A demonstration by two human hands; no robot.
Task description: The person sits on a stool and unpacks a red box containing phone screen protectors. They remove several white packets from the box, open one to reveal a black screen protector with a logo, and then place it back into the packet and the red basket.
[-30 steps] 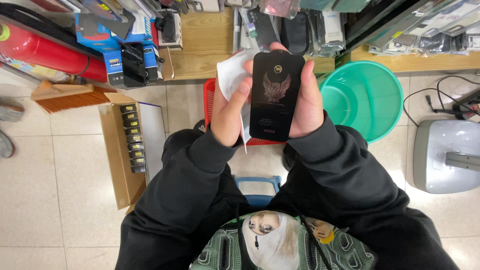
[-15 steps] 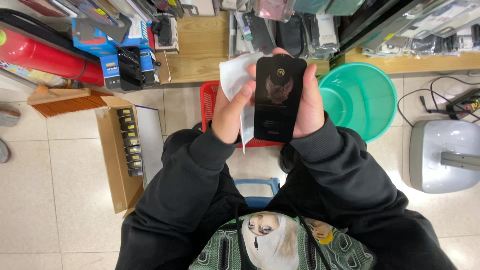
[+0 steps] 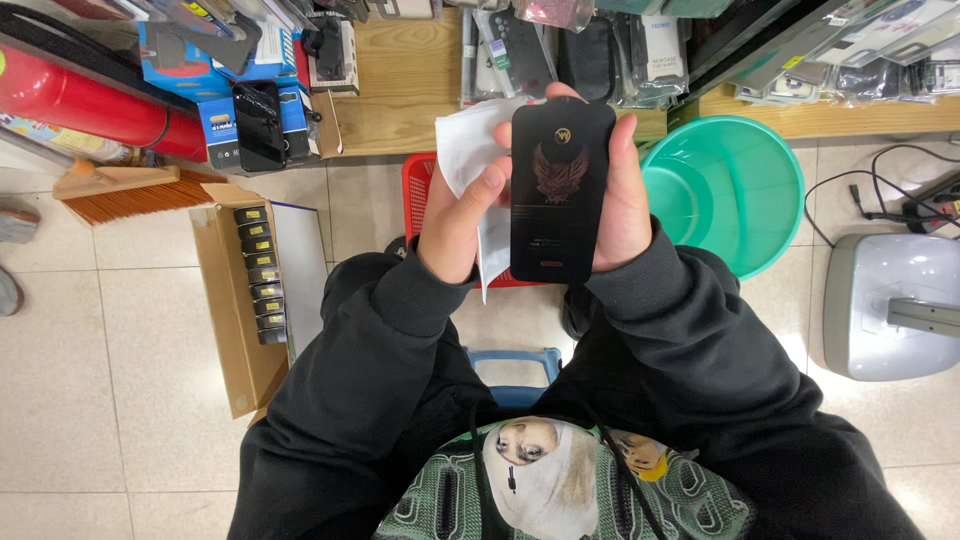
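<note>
In the head view, our right hand (image 3: pixel 622 205) closes its fingers around a black flat package (image 3: pixel 560 190). Our left hand (image 3: pixel 458 215), at 9 o'clock of it, pinches a white cloth (image 3: pixel 468 145). We judge the package could slip onto the red basket (image 3: pixel 420 190), because only its edges are held.

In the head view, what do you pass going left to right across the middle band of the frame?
Broom → open cardboard box → left hand with white cloth → black flat pack → right hand → green basin → grey appliance.
</note>
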